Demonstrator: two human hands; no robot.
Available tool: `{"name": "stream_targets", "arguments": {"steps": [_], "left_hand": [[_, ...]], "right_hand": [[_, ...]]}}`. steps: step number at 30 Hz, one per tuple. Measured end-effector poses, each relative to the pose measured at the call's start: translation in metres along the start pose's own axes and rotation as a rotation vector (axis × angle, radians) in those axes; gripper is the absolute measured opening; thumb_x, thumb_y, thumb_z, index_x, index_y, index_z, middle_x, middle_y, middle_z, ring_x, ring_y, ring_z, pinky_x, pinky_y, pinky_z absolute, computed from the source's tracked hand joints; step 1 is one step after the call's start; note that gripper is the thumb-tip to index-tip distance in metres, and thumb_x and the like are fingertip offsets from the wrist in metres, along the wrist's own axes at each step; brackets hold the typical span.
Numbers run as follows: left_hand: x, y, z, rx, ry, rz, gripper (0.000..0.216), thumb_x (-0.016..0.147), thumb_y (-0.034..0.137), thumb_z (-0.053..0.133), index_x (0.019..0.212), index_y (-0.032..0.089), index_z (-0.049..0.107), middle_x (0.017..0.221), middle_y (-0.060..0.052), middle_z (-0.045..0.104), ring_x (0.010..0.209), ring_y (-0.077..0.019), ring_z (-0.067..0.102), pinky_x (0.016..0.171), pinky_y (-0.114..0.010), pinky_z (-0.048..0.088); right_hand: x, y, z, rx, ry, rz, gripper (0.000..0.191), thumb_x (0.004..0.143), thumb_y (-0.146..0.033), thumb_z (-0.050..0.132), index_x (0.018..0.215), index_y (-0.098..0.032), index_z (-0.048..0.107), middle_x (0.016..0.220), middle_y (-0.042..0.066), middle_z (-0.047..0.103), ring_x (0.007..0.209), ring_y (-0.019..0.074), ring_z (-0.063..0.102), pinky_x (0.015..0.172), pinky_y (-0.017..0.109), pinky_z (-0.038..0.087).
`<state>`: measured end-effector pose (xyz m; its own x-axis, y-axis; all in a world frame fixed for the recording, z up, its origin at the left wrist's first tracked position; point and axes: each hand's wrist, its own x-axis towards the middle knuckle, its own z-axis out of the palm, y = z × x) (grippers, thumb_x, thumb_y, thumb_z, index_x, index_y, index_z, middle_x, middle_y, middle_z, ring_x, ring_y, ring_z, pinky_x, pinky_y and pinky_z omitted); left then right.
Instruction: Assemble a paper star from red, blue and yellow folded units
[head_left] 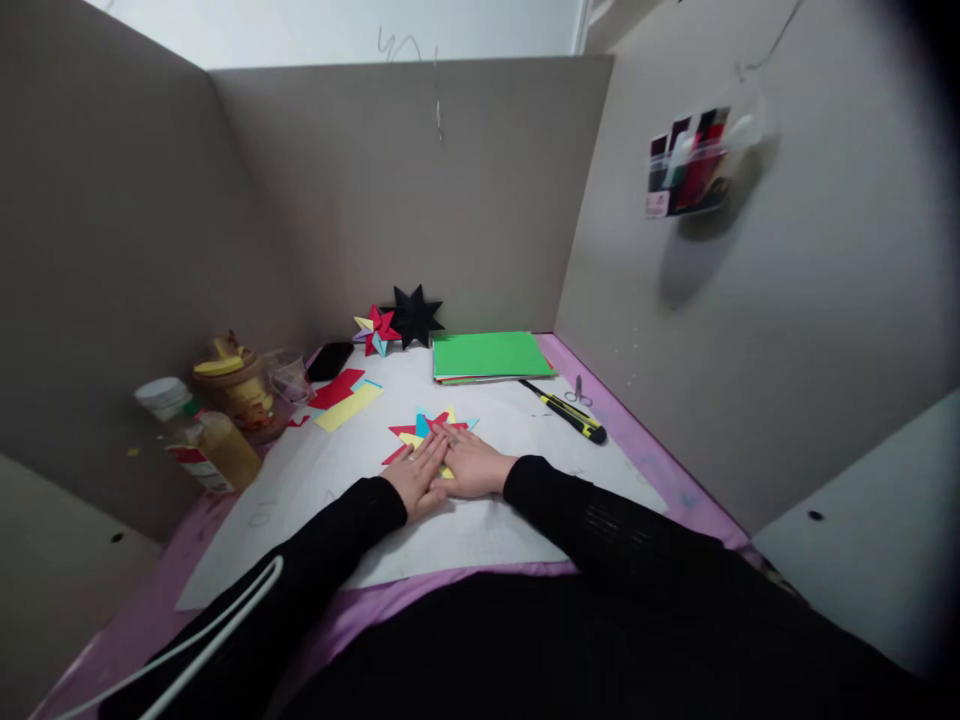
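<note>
A folded paper star [421, 424] in red, yellow and light blue lies on the white paper sheet [300, 520] in front of me. My left hand [417, 478] rests on its near left side, fingers stretched out. From the right, my right hand [471, 463] lies flat over the star, a ring on one finger. The two hands touch at the thumbs and fingers and hide the star's middle and near points. Red and yellow paper strips [349, 407] lie to the left beyond my left hand.
A yellow-black utility knife [574, 416] and small scissors [578, 391] lie right. Behind are a green-topped paper stack [491, 356], a black star [415, 317] and a multicoloured star [377, 331]. A bottle [206, 440], decorated cup [238, 390], clear cup [289, 377] and phone [330, 361] stand left.
</note>
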<state>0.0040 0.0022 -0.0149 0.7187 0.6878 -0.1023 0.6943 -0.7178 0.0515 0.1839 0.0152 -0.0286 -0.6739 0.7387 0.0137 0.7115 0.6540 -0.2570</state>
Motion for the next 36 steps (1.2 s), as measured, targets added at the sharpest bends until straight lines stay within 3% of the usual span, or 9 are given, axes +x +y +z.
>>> {"name": "stream_targets", "arguments": {"steps": [4, 11, 14, 17, 20, 24, 30, 33, 36], "left_hand": [[-0.020, -0.008, 0.014, -0.004, -0.004, 0.069, 0.078, 0.086, 0.054, 0.036, 0.145, 0.006, 0.016, 0.151, -0.018, 0.015, 0.140, -0.0292, 0.009, 0.111, -0.047, 0.014], [-0.060, 0.001, 0.002, -0.014, -0.094, 0.025, 0.081, 0.081, 0.060, 0.041, 0.144, 0.014, 0.022, 0.150, -0.016, 0.020, 0.138, -0.0311, 0.019, 0.107, -0.050, 0.024], [-0.053, 0.000, -0.019, -0.087, -0.124, -0.017, 0.070, 0.078, 0.058, 0.049, 0.135, 0.018, 0.043, 0.141, -0.015, 0.041, 0.127, -0.0309, 0.041, 0.100, -0.042, 0.036], [-0.021, -0.006, -0.044, -0.256, -0.081, -0.039, 0.048, 0.087, 0.051, 0.036, 0.119, 0.024, 0.059, 0.110, -0.005, 0.068, 0.104, -0.0235, 0.061, 0.090, -0.033, 0.045], [0.021, -0.007, -0.045, -0.294, 0.200, -0.219, 0.051, 0.093, 0.035, 0.019, 0.135, 0.018, 0.043, 0.128, -0.006, 0.058, 0.122, -0.0192, 0.048, 0.101, -0.032, 0.036], [0.049, -0.006, -0.012, -0.150, 0.122, -0.282, 0.066, 0.088, 0.046, 0.033, 0.144, 0.012, 0.023, 0.149, -0.012, 0.027, 0.138, -0.0280, 0.020, 0.109, -0.046, 0.022], [0.047, -0.014, 0.008, -0.098, 0.109, -0.263, 0.070, 0.089, 0.047, 0.025, 0.146, 0.011, 0.007, 0.152, -0.011, 0.018, 0.139, -0.0281, 0.016, 0.109, -0.049, 0.021], [0.050, -0.015, 0.008, -0.052, 0.096, -0.273, 0.072, 0.088, 0.051, 0.029, 0.145, 0.011, 0.012, 0.151, -0.013, 0.020, 0.139, -0.0287, 0.016, 0.109, -0.049, 0.020], [0.054, -0.015, 0.011, -0.012, 0.097, -0.267, 0.073, 0.086, 0.058, 0.030, 0.144, 0.014, 0.021, 0.151, -0.014, 0.021, 0.139, -0.0314, 0.016, 0.107, -0.053, 0.019]], "right_hand": [[-0.001, 0.001, -0.001, 0.019, -0.002, -0.003, 0.097, 0.076, -0.072, 0.039, 0.144, -0.005, 0.018, 0.152, 0.019, 0.010, 0.140, 0.0337, 0.007, 0.112, 0.047, 0.012], [-0.002, 0.000, -0.004, 0.046, -0.024, -0.014, 0.101, 0.076, -0.074, 0.037, 0.145, -0.006, 0.010, 0.152, 0.020, 0.005, 0.140, 0.0340, 0.004, 0.112, 0.048, 0.011], [-0.002, 0.000, -0.007, 0.039, -0.048, -0.012, 0.100, 0.076, -0.073, 0.037, 0.145, -0.007, 0.009, 0.152, 0.019, 0.003, 0.140, 0.0343, 0.003, 0.112, 0.048, 0.011], [-0.002, 0.001, -0.007, 0.032, -0.055, -0.001, 0.101, 0.075, -0.074, 0.038, 0.145, -0.008, 0.011, 0.152, 0.019, 0.007, 0.140, 0.0358, 0.006, 0.112, 0.048, 0.012], [0.000, 0.001, -0.005, 0.028, -0.027, -0.010, 0.101, 0.074, -0.073, 0.041, 0.145, -0.009, 0.011, 0.152, 0.019, 0.011, 0.139, 0.0361, 0.010, 0.111, 0.048, 0.015], [0.002, 0.000, -0.002, 0.026, -0.004, -0.012, 0.098, 0.075, -0.069, 0.047, 0.146, -0.011, 0.011, 0.152, 0.018, 0.010, 0.139, 0.0354, 0.008, 0.112, 0.049, 0.013], [0.000, 0.016, -0.014, 0.240, -0.011, -0.147, 0.092, 0.068, -0.055, 0.065, 0.142, -0.015, 0.029, 0.151, 0.015, 0.021, 0.139, 0.0333, 0.016, 0.112, 0.048, 0.016], [-0.004, 0.031, -0.023, 0.638, 0.039, -0.121, 0.058, 0.089, -0.048, 0.039, 0.138, -0.017, 0.037, 0.141, 0.011, 0.042, 0.129, 0.0228, 0.040, 0.106, 0.042, 0.032], [-0.007, 0.040, -0.026, 0.733, 0.192, 0.054, 0.058, 0.093, -0.048, 0.025, 0.137, -0.013, 0.039, 0.138, 0.014, 0.044, 0.126, 0.0225, 0.045, 0.105, 0.043, 0.034]]}}
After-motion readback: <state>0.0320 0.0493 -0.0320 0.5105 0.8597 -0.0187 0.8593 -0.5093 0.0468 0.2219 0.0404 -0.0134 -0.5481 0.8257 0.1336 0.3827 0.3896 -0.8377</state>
